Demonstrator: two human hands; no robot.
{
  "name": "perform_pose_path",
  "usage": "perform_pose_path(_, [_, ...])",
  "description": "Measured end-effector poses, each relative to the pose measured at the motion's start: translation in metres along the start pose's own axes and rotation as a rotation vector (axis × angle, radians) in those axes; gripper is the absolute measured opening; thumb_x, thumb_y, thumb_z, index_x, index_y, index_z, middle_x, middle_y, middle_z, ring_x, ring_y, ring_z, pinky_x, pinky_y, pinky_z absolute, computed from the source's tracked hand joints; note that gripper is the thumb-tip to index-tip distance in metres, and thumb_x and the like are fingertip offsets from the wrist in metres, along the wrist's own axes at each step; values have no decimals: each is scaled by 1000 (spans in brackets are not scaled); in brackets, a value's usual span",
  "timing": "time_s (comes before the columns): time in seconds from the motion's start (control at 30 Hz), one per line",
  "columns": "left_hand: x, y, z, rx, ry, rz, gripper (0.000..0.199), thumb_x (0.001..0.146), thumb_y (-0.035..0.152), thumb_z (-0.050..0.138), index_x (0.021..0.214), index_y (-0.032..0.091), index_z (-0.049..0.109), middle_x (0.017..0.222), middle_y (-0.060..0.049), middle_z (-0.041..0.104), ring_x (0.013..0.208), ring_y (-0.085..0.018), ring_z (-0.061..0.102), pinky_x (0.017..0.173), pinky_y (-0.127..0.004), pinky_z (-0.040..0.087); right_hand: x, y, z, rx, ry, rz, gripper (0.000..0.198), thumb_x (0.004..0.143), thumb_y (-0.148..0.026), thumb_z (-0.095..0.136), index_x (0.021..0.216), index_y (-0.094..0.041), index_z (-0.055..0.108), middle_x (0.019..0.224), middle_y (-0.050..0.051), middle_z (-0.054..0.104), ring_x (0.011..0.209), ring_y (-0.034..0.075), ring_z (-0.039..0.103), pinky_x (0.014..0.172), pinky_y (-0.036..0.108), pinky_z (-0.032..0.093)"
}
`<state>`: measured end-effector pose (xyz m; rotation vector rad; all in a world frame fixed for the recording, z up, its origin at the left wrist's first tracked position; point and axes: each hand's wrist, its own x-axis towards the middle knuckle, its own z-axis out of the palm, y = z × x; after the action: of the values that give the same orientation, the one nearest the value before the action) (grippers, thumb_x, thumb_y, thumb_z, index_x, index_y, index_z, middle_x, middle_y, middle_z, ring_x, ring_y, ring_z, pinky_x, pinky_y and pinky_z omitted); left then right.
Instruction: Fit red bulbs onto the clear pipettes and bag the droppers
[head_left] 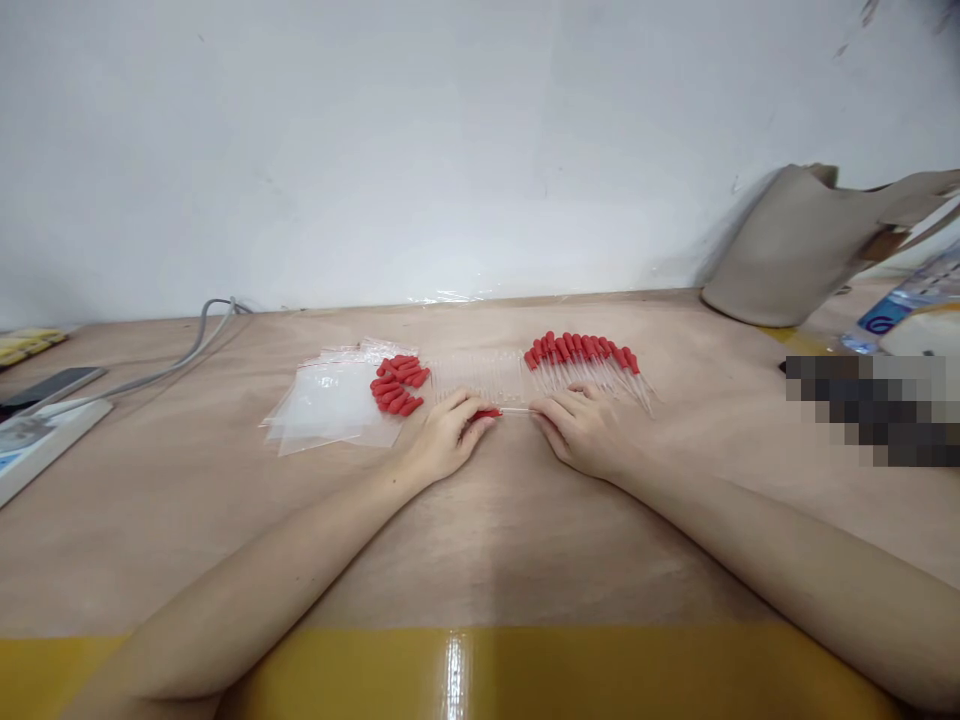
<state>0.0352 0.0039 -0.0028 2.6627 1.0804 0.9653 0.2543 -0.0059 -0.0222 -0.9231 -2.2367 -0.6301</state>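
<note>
Between the fingers of my left hand (452,437) is a red rubber dropper bulb (491,412), partly covered by the fingertips. My right hand (574,430) pinches a thin clear dropper tube (516,411), whose near end meets the bulb's mouth; how deep it sits I cannot tell. Just left of my left hand lies a pile of loose red bulbs (395,385). Behind both hands is a row of clear tubes (480,372). Beyond my right hand, several droppers with red bulbs on their tubes (581,350) lie fanned out.
Clear zip bags (326,400) lie overlapped at the left. Farther left are a grey cable (169,375), a phone (56,387) and a white power strip (56,435). At the back right stand a beige bag (787,245) and a plastic bottle (892,315). A wall closes off the back.
</note>
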Motion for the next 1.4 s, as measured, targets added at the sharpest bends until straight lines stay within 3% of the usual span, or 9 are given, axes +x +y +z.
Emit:
perform_pose_path(0.23, [-3, -6, 3, -25, -13, -79, 17, 89, 27, 45, 97, 17, 56, 91, -4, 61, 83, -15, 58, 73, -27, 47, 0, 0, 2, 24, 5, 4, 17, 87, -14, 43, 84, -16, 59, 72, 2, 63, 69, 14, 53, 76, 28, 34])
perform_pose_path(0.6, [-4, -12, 6, -79, 7, -85, 23, 87, 35, 49, 100, 21, 62, 92, -3, 66, 81, -16, 61, 71, -27, 48, 6, -4, -12, 58, -96, 8, 24, 90, -16, 40, 83, -19, 63, 72, 1, 64, 67, 13, 51, 68, 27, 33])
perform_pose_path(0.9, [-3, -5, 1, -135, -47, 57, 16, 86, 26, 52, 91, 19, 66, 87, -2, 69, 79, -14, 64, 72, -24, 50, 2, 13, 2, 294, -182, -39, 24, 90, -18, 40, 90, -19, 64, 80, 3, 65, 64, 12, 49, 68, 28, 34])
perform_pose_path(1.2, [-2, -2, 1, -60, -25, 30, 15, 84, 28, 55, 87, 19, 67, 81, -1, 70, 71, -14, 65, 67, -24, 51, 9, 11, -5, 169, -170, -86, 27, 86, -12, 39, 90, -17, 66, 76, 4, 65, 61, 13, 48, 66, 30, 30])
perform_pose_path(1.4, [-4, -6, 3, -87, -16, -55, 20, 85, 34, 52, 91, 22, 67, 86, 0, 70, 75, -14, 65, 67, -24, 50, 14, 0, -13, 206, -210, 44, 25, 89, -19, 40, 88, -18, 65, 71, 2, 64, 57, 12, 45, 65, 29, 29])
